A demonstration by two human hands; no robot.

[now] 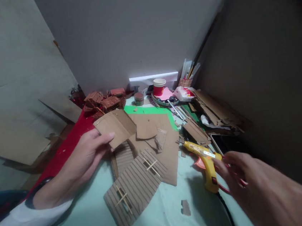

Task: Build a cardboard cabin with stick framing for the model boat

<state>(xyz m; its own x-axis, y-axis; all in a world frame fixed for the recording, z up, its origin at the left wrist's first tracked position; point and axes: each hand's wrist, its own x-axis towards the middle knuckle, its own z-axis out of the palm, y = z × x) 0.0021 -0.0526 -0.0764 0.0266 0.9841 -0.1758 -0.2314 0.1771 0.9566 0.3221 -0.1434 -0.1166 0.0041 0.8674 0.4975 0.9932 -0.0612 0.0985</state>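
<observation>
My left hand (90, 151) pinches the lower left edge of a folded cardboard piece (117, 126), thumb on top. At the right, my right hand (253, 185) has its fingers curled at the back of a yellow glue gun (205, 157), close to red handles (235, 176); whether it grips either one is unclear. The gun's nozzle points left. Below the held cardboard lies a striped corrugated panel (137, 190) with two openings, each crossed by thin sticks. A larger flat cardboard sheet (172, 161) lies behind the panel, with a torn piece (161, 140) on it.
Brown model parts (110, 102) sit at the back left. Behind the sheet are a jar (139, 98), a red cup (159, 87) and a cup of brushes (185, 82). Stacked cardboard (218, 111) and a dark device (230, 146) lie right. A black cord (227, 209) trails from the gun.
</observation>
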